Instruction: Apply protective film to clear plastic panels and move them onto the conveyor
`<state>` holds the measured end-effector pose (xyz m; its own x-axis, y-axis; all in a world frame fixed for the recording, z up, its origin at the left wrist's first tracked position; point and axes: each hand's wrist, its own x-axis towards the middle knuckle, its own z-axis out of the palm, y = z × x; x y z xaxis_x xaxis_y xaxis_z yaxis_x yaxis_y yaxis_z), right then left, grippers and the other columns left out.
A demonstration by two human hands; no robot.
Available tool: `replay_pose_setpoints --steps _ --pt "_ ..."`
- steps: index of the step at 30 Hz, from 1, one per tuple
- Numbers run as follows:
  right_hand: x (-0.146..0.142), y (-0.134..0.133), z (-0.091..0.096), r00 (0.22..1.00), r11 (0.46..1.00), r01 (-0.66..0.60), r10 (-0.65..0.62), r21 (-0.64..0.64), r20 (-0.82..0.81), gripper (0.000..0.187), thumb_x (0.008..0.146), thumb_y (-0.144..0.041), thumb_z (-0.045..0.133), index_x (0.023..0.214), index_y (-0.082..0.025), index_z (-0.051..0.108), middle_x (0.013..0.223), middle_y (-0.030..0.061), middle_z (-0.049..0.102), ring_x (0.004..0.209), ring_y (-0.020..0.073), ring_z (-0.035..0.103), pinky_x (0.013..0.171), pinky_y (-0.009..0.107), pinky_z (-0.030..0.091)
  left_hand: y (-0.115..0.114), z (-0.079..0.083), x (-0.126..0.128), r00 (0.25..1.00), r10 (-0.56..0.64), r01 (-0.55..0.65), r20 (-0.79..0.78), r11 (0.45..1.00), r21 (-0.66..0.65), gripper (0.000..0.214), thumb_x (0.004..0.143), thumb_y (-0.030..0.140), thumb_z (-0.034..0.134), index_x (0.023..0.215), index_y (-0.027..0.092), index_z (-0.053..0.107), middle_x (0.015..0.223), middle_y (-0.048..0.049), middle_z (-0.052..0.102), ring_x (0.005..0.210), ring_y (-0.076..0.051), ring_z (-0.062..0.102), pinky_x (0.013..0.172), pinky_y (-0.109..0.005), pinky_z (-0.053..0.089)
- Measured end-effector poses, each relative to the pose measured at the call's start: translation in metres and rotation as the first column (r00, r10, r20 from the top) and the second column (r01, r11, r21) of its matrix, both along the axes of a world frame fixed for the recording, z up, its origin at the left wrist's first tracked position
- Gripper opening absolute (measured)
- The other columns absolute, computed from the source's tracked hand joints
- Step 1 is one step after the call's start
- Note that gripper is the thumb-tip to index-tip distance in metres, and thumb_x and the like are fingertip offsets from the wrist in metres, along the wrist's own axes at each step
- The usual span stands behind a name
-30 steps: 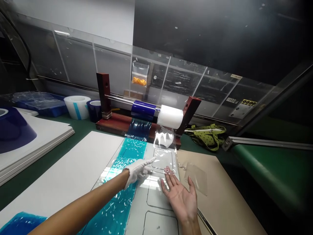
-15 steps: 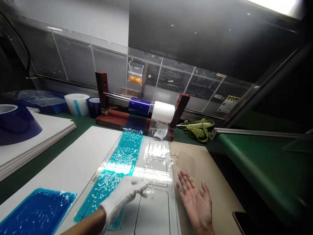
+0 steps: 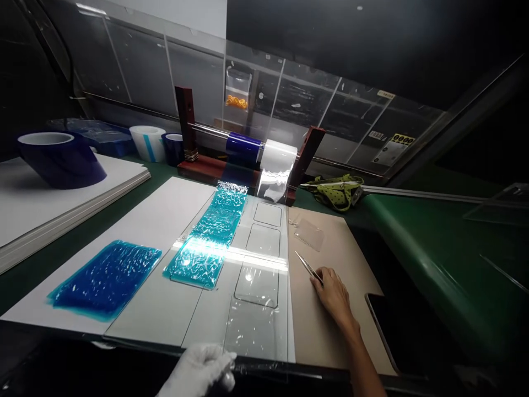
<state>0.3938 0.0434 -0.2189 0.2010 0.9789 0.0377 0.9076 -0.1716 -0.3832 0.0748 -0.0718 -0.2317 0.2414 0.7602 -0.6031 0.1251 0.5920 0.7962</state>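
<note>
My left hand (image 3: 200,372), in a white glove, is closed on the near end of a clear film strip (image 3: 258,286) at the table's front edge. The strip runs back to a white roll (image 3: 280,156) on a wooden roller stand (image 3: 308,153). Under the film lie clear rectangular plates (image 3: 263,240) in a grey jig (image 3: 165,309). My bare right hand (image 3: 334,294) rests on a tan board (image 3: 330,314) and pinches metal tweezers (image 3: 306,266). A blue film strip (image 3: 210,234) comes off a blue roll (image 3: 243,148) beside the clear one.
A cut blue film piece (image 3: 105,278) lies on a white sheet (image 3: 144,220). Big blue tape roll (image 3: 58,160) on stacked boards at left; smaller rolls (image 3: 147,142) behind. A loose clear plate (image 3: 309,234), green strap (image 3: 336,190) and dark phone (image 3: 392,336) at right.
My left hand pulled the clear film toward me to the table edge. My right hand turned palm down and took up the tweezers. The view shifted back.
</note>
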Motion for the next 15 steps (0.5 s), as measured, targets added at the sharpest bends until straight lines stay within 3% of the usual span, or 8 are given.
replay_pose_setpoints --steps 4,8,10,13,15 --pt "0.004 -0.002 -0.002 0.999 1.0 0.016 -0.016 -0.002 0.048 0.019 0.088 -0.032 0.039 0.092 -0.019 0.053 0.092 0.0113 0.062 0.086 0.0284 0.058 0.071 0.037 0.04 0.009 0.02 -0.004 0.991 -0.102 0.106 -0.092 0.994 0.036 0.052 0.071 0.068 0.055 0.058 0.018 0.06 0.064 -0.0047 0.071 0.065 -0.019 0.061 0.076 -0.03 0.044" --pt "0.005 -0.015 0.009 0.999 0.998 0.052 -0.052 0.023 0.01 0.029 0.093 -0.032 0.03 0.108 -0.016 0.049 0.096 0.0144 0.066 0.084 0.0277 0.063 0.069 0.036 0.044 0.0 0.033 -0.028 0.957 -0.173 0.156 -0.234 0.984 -0.087 0.055 0.074 0.072 0.049 0.072 0.019 0.066 0.063 -0.0031 0.071 0.059 -0.018 0.059 0.065 -0.029 0.044" --pt "-0.004 -0.025 0.022 0.999 0.999 0.016 -0.015 0.034 -0.038 0.029 0.094 -0.039 0.034 0.108 -0.019 0.051 0.102 0.0115 0.067 0.089 0.0251 0.065 0.072 0.033 0.046 -0.008 0.036 -0.046 0.937 -0.186 0.167 -0.295 0.982 -0.089 0.053 0.077 0.069 0.048 0.073 0.02 0.065 0.061 -0.0014 0.069 0.056 -0.017 0.057 0.06 -0.027 0.043" --pt "-0.039 -0.039 0.044 0.98 0.986 -0.157 0.162 0.05 -0.114 0.027 0.092 -0.047 0.043 0.098 -0.026 0.058 0.1 0.0034 0.068 0.09 0.0204 0.065 0.073 0.028 0.047 -0.01 0.039 -0.072 0.915 -0.109 0.142 -0.387 0.988 0.057 0.05 0.082 0.066 0.047 0.072 0.02 0.063 0.067 -0.0002 0.067 0.061 -0.016 0.058 0.059 -0.025 0.044" --pt "-0.072 -0.043 0.055 0.948 0.952 -0.302 0.304 0.044 -0.092 0.023 0.092 -0.045 0.046 0.091 -0.027 0.06 0.094 0.0007 0.068 0.082 0.0186 0.065 0.069 0.027 0.044 0.0 0.04 -0.088 0.859 0.029 0.102 -0.512 0.969 0.226 0.046 0.081 0.065 0.049 0.091 0.023 0.066 0.083 -0.0008 0.069 0.076 -0.018 0.063 0.067 -0.026 0.049"
